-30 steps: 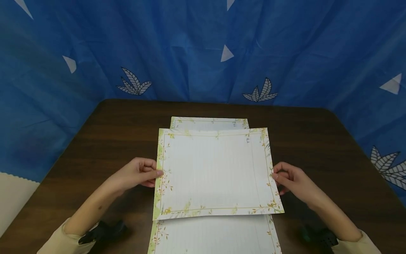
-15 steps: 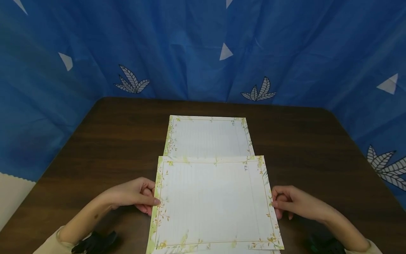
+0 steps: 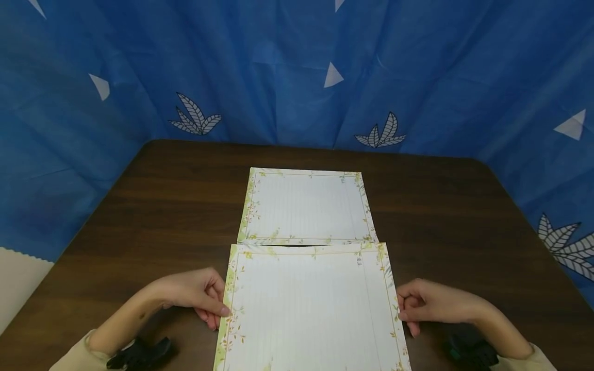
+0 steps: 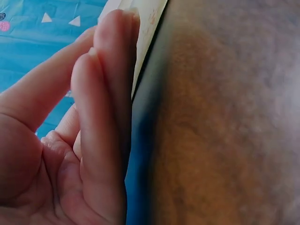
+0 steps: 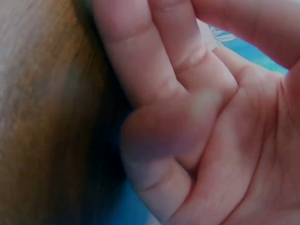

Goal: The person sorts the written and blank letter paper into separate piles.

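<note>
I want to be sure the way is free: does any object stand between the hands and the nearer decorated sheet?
Nothing visible does. The left hand and right hand pinch the nearer sheet directly at its opposite side edges; the farther sheet lies beyond its far edge, not between.

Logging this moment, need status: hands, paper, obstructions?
Left hand, right hand: pinching side edges of near sheet. Far sheet beyond it on table. No obstruction visible.
</note>
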`<move>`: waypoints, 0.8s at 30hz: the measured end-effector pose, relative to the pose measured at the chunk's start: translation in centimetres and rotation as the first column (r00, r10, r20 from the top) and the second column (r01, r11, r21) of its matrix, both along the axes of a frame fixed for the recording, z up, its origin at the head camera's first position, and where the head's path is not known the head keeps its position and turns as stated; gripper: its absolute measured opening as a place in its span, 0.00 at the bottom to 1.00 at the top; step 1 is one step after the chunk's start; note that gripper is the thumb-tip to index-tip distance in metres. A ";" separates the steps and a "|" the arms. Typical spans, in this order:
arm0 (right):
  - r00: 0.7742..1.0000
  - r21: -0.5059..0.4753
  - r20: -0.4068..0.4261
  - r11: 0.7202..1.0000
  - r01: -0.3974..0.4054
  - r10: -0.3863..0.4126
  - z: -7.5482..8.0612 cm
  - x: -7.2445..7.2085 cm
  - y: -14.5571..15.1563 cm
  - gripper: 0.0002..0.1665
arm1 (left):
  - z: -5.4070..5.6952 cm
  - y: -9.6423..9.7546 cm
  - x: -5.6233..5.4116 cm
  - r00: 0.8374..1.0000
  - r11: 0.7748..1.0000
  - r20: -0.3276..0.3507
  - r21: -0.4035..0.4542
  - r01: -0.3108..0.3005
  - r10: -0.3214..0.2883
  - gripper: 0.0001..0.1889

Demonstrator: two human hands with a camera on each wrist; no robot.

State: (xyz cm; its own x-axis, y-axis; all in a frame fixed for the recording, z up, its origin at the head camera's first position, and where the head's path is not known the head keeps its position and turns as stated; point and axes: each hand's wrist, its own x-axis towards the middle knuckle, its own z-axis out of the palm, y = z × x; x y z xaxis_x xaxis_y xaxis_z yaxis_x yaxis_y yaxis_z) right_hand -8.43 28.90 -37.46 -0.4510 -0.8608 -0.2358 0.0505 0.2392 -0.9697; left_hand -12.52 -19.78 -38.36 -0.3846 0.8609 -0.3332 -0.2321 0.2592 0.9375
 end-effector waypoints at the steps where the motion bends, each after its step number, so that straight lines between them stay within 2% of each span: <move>1: 1.000 -0.008 0.010 1.000 -0.012 0.012 -0.1 0.0 0.0 0.07 | -0.1 0.0 0.0 1.000 1.000 0.002 -0.004 0.004 -0.004 0.13; 4: 0.999 -0.015 0.011 0.999 -0.032 0.032 -0.2 0.0 0.0 0.07 | -0.2 0.1 0.1 1.000 1.000 -0.001 -0.019 0.008 -0.008 0.13; 12: 0.999 0.014 0.018 1.000 -0.027 0.027 -0.2 -0.1 -0.2 0.08 | -0.3 0.1 0.3 1.000 0.999 -0.003 -0.052 0.007 -0.007 0.13; 24: 0.998 -0.010 0.052 0.999 -0.041 0.041 -0.5 -0.6 -0.1 0.08 | -0.1 0.3 -0.2 1.000 0.996 0.000 -0.083 0.027 -0.028 0.12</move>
